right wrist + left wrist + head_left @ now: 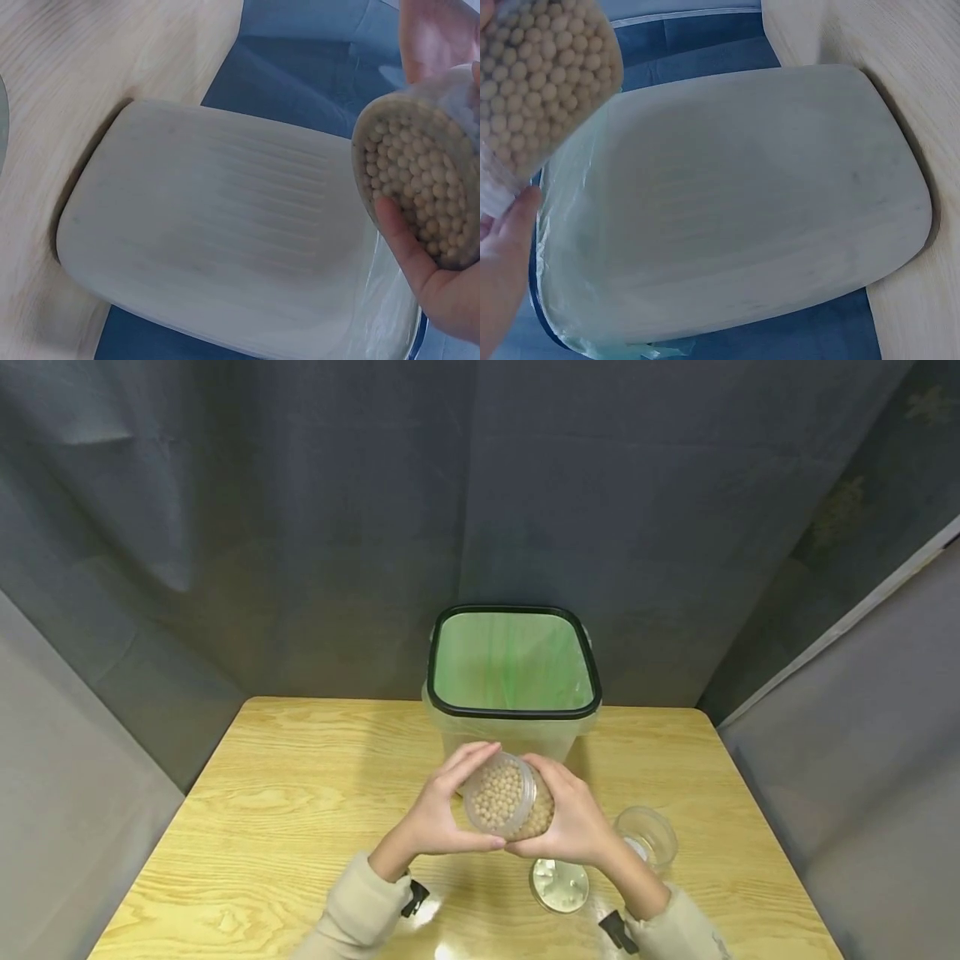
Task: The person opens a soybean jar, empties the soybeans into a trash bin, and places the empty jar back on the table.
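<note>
Hands (441, 817) (573, 818) grip a clear, cylindrical jar (527, 797) packed with small, round, beige beans (497, 795).

No lettering, brand, number or sign can be read here.

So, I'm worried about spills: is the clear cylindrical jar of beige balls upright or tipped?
Tipped: in the head view, the jar slants between the left hand and right hand, its rimmed end toward the left one.
</note>
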Available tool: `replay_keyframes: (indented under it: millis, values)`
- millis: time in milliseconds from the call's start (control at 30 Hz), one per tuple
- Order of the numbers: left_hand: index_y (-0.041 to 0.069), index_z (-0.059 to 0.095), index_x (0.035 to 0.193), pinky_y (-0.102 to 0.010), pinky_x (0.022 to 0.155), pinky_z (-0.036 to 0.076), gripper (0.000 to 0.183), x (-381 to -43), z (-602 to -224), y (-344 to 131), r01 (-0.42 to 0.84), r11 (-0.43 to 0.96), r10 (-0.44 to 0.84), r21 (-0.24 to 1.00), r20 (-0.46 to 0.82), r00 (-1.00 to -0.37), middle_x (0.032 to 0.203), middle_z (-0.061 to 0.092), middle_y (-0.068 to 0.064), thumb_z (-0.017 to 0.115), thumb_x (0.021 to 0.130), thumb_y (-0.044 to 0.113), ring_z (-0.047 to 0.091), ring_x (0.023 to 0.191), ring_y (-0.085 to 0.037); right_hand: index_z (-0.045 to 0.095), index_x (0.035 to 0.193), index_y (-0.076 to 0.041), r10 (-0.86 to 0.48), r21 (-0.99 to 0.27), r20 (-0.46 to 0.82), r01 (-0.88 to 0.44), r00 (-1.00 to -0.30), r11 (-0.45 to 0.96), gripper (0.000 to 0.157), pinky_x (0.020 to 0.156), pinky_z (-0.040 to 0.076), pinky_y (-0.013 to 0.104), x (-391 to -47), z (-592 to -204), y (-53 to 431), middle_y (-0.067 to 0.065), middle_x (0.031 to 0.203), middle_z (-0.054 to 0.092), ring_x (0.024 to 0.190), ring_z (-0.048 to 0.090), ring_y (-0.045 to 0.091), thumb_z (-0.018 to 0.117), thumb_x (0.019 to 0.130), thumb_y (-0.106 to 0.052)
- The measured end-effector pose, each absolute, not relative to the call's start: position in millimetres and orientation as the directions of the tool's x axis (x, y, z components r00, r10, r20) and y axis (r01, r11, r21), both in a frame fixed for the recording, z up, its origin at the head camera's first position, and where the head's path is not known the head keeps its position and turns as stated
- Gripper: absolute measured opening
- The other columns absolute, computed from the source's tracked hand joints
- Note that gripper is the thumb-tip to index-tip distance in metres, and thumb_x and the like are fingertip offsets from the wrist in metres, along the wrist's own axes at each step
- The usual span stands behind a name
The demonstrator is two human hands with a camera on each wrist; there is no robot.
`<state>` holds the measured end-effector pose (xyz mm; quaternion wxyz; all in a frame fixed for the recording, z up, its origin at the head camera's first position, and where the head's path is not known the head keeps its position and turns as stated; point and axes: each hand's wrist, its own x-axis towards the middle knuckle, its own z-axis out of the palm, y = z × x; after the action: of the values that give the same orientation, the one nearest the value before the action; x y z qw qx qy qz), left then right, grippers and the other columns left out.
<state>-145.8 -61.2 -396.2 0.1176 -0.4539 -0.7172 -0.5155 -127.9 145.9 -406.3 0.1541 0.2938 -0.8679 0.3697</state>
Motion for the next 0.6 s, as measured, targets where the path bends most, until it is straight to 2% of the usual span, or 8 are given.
replay_keyframes:
  millis: [200,367,500,600]
  values:
    - [0.004,0.037,0.137,-0.043,0.092,0.041,0.096,-146,-413,-57,0.75,0.119,0.443,0.65,0.642,-0.626,0.127,0.043,-0.016,0.085,0.056,0.023,0.048,0.11,-0.029,0.045,0.122,-0.001,-0.378,-0.499,0.553,-0.658,-0.743,0.564,0.093,0.077,0.051,0.041,-127,-410,142,0.012,0.113,0.055,0.099,0.057,0.027,0.087,0.045,-0.03]
    - [0.001,0.041,0.132,-0.042,0.089,0.044,0.089,-138,-409,-56,0.702,0.171,0.354,0.692,0.622,-0.699,0.124,0.044,-0.011,0.083,0.058,0.028,0.049,0.108,-0.026,0.046,0.121,-0.001,-0.349,-0.473,0.596,-0.667,-0.723,0.576,0.092,0.076,0.051,0.043,-126,-411,139,0.013,0.111,0.056,0.098,0.056,0.028,0.086,0.044,-0.031]
    - [0.0,0.042,0.131,-0.038,0.084,0.046,0.086,-135,-405,-60,0.65,0.165,0.295,0.742,0.591,-0.75,0.123,0.044,-0.01,0.08,0.06,0.029,0.047,0.108,-0.025,0.046,0.122,-0.003,-0.313,-0.51,0.59,-0.644,-0.744,0.571,0.092,0.074,0.051,0.042,-126,-412,139,0.011,0.11,0.056,0.096,0.057,0.026,0.087,0.044,-0.029]
    - [-0.001,0.04,0.133,-0.036,0.084,0.047,0.086,-134,-404,-66,0.637,0.117,0.305,0.762,0.583,-0.753,0.126,0.043,-0.011,0.079,0.061,0.027,0.045,0.111,-0.024,0.045,0.124,-0.006,-0.294,-0.558,0.57,-0.624,-0.767,0.547,0.094,0.073,0.051,0.042,-124,-412,142,0.009,0.11,0.056,0.095,0.057,0.025,0.088,0.043,-0.026]
